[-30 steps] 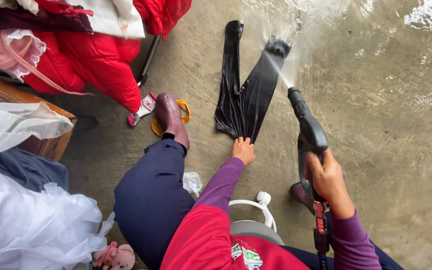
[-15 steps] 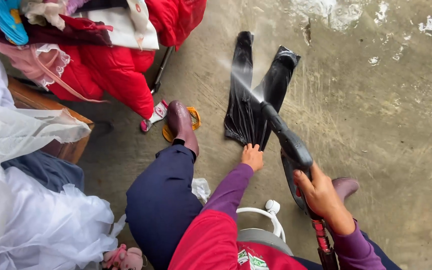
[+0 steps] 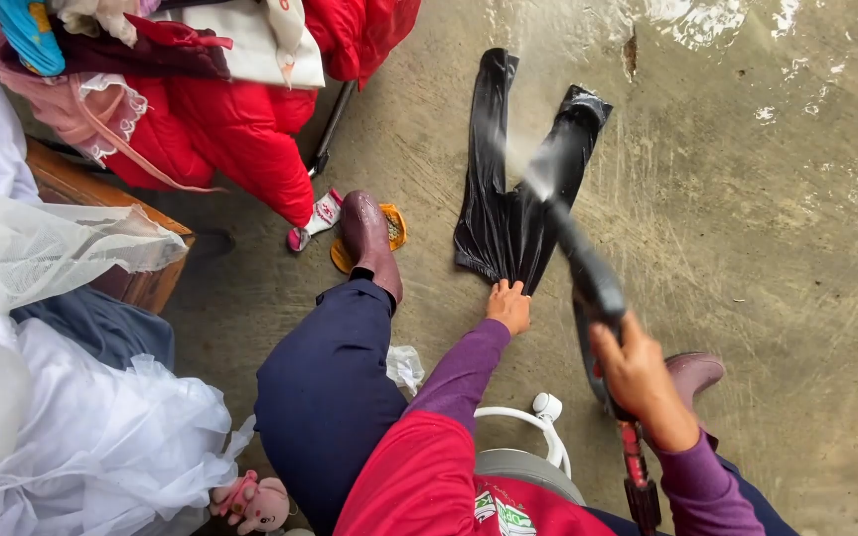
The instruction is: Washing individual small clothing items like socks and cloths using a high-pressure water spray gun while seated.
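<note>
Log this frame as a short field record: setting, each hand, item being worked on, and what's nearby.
Setting: wet concrete floor, seen from above
Left hand: pressed on the near end of the black leggings, pinning them flat
Right hand: gripping a black spray gun
Spray: water hitting the leggings
Feet: maroon boots
Nearby: red jacket, white netting, pink soft toy

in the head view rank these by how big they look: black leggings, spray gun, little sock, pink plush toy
1. black leggings, largest.
2. spray gun in the right hand, though nearer the camera.
3. pink plush toy and little sock: look alike, not ranked.
</note>
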